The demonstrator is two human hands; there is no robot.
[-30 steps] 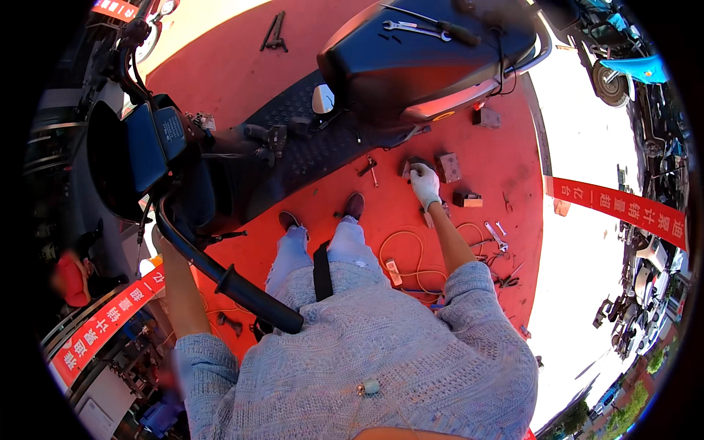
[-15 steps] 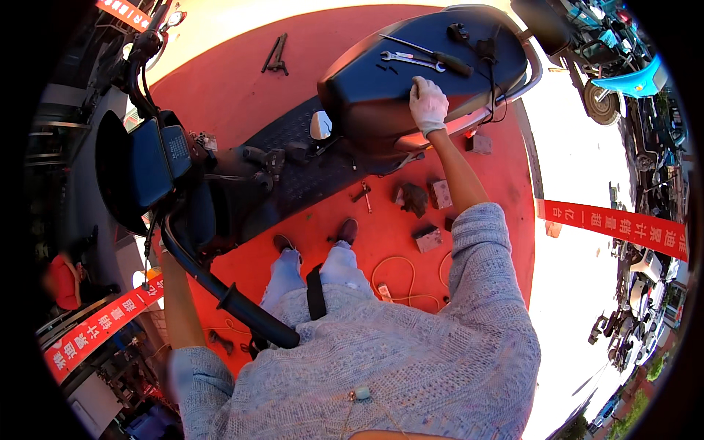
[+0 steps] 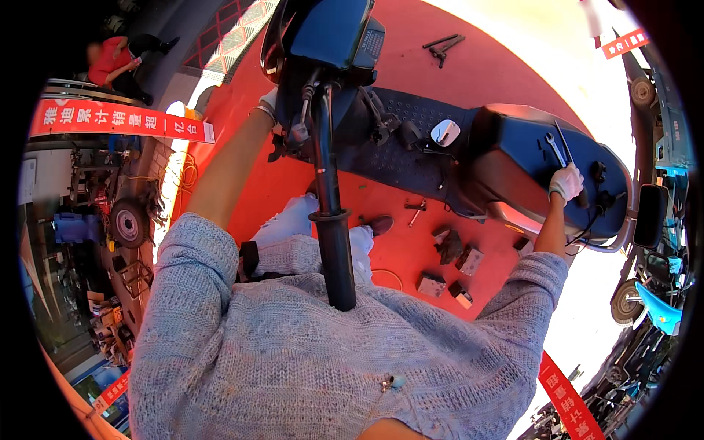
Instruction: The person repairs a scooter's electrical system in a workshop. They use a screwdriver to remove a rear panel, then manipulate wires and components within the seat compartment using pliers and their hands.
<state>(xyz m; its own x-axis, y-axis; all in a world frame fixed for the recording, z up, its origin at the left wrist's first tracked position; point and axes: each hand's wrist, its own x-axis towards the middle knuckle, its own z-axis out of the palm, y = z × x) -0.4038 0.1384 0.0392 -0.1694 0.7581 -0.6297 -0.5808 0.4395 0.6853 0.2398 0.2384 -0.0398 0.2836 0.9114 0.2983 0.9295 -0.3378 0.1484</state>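
My right hand (image 3: 567, 182), in a pale glove, rests on the dark seat (image 3: 517, 150) of a scooter with its fingers curled. It covers the lower end of a wrench (image 3: 554, 147) and part of a screwdriver (image 3: 563, 139) lying there. Which of them it grips, if any, I cannot make out. My left hand (image 3: 269, 101), also pale-gloved, reaches to the far side of the scooter's front near the display housing (image 3: 325, 33); its fingers are hidden. The handlebar (image 3: 327, 154) with its black grip points toward my chest.
A mirror (image 3: 445, 133) lies on the black footboard (image 3: 396, 139). Several small blocks (image 3: 431, 284) and a tool (image 3: 417, 211) are on the red floor, with dark metal legs (image 3: 444, 48) farther off. A seated person in red (image 3: 110, 62) is at far left. Red banner tape (image 3: 121, 121) crosses the left side.
My view has turned, shifting the scooter rightward in it. My right hand has moved from the seat's near edge onto the tools. The left arm now reaches farther forward.
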